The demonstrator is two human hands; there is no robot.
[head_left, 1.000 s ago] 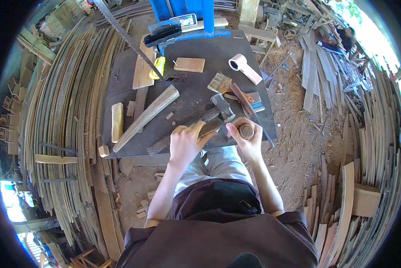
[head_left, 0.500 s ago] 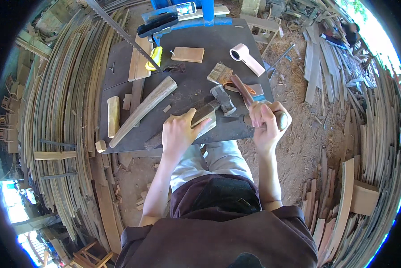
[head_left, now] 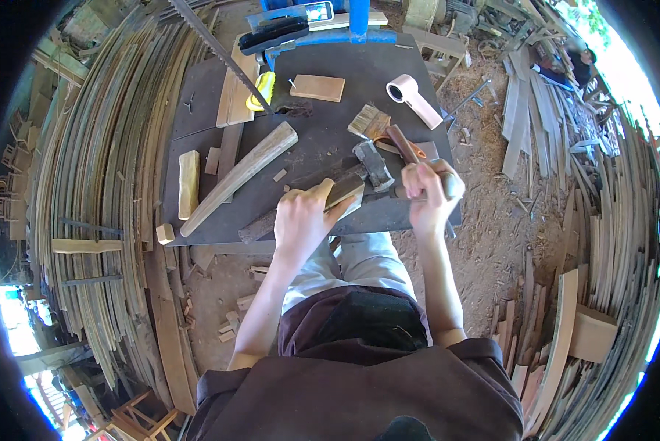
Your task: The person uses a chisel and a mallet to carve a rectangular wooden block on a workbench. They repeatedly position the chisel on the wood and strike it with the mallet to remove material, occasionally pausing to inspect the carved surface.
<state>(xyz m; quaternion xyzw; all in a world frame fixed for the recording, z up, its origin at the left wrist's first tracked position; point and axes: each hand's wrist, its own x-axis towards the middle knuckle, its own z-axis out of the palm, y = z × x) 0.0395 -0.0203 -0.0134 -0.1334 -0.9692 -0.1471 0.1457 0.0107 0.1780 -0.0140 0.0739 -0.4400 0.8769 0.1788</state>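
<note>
My left hand [head_left: 300,220] is closed around a dark-topped piece of wood [head_left: 348,188] with a pale cut face, holding it down on the dark table. In my right hand [head_left: 431,195] is a chisel [head_left: 381,196], gripped by its rounded wooden handle. Its blade points left toward the wood's pale face; whether they touch cannot be made out. A hammer [head_left: 374,165] lies against the wood's far end, its handle mostly hidden. Just beyond my right hand are a reddish-brown wooden handle [head_left: 403,142] and a flat brush [head_left: 369,122].
On the dark table [head_left: 330,136] lie a long tapered stick [head_left: 242,176], wood blocks [head_left: 188,185], a yellow object [head_left: 262,91] and a pale handheld fan [head_left: 414,102]. A toothed saw blade [head_left: 220,51] slants down to the table. Stacked boards [head_left: 95,162] flank both sides; a person sits far right.
My right hand has moved left with the chisel, bringing its blade closer to the wood. My left hand keeps its hold. The whole view has shifted slightly.
</note>
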